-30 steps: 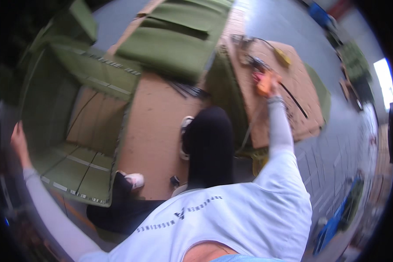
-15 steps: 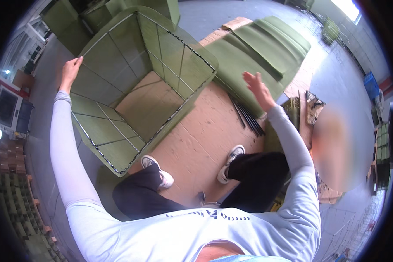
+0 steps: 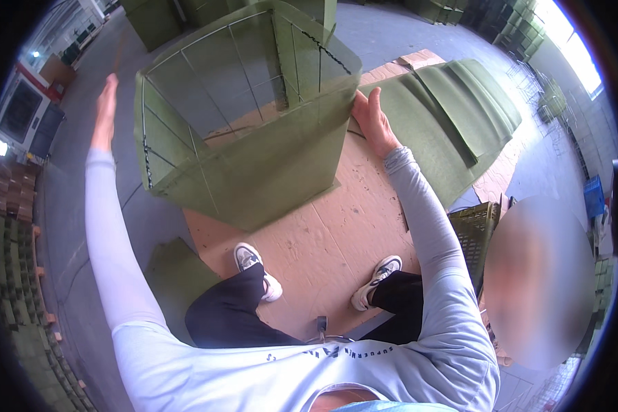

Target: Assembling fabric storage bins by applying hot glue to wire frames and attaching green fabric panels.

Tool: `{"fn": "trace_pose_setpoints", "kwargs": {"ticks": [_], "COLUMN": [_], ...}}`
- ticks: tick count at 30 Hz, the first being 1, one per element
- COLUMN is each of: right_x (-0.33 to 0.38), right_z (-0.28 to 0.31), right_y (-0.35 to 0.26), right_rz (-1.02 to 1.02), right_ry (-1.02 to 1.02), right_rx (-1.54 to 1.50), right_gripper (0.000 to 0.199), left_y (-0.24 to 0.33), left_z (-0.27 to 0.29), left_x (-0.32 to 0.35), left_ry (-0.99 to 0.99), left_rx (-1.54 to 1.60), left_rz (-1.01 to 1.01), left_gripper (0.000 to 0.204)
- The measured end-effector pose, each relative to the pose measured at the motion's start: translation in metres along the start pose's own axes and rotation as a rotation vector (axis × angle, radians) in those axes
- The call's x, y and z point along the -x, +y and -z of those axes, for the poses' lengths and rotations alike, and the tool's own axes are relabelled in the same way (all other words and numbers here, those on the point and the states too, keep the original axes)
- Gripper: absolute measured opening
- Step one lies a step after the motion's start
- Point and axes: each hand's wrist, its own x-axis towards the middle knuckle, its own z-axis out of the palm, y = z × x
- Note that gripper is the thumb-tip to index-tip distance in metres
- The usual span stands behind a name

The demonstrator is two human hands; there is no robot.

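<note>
A big green box (image 3: 268, 165) of wire-edged panels, open at the top, stands on a brown board (image 3: 336, 233) in front of my feet. My right hand (image 3: 372, 118) grips the box's right corner, fingers against its wall. My left hand (image 3: 106, 103) is raised with flat, spread fingers a little to the left of the box's left corner, apart from it and holding nothing. My shoes (image 3: 250, 259) rest on the board just below the box.
Flat green panels (image 3: 460, 103) lie stacked on the board at the right. A dark mesh crate (image 3: 475, 230) stands by my right arm, beside a blurred person (image 3: 535, 275). A green panel (image 3: 178, 275) lies on the grey floor at left. More green boxes (image 3: 158, 20) stand behind.
The box has swung from lying open toward me to standing upright. My right hand came down onto its right corner. My left hand has come off its left corner.
</note>
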Motion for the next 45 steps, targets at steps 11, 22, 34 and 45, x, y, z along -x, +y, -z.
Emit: {"fn": "trace_pose_setpoints", "kwargs": {"ticks": [11, 22, 34, 45], "right_x": [-0.016, 0.126, 0.249, 0.268], "right_z": [-0.019, -0.015, -0.026, -0.022], "right_y": [-0.003, -0.08, -0.105, -0.125], "right_rz": [0.022, -0.087, -0.081, 0.104], "right_ry": [0.262, 0.344, 0.526, 0.622], "right_rx": [0.197, 0.013, 0.105, 0.343], "right_gripper": [0.094, 0.085, 0.085, 0.067], "left_y": [0.074, 0.159, 0.203, 0.189], "left_z": [-0.074, -0.062, -0.072, -0.044], "left_x": [0.247, 0.315, 0.388, 0.389], "left_ry": [0.025, -0.143, -0.131, 0.046], "left_rx": [0.93, 1.0, 0.91, 0.974], "left_rz": [0.23, 0.26, 0.254, 0.115], "left_gripper": [0.098, 0.099, 0.097, 0.103]}}
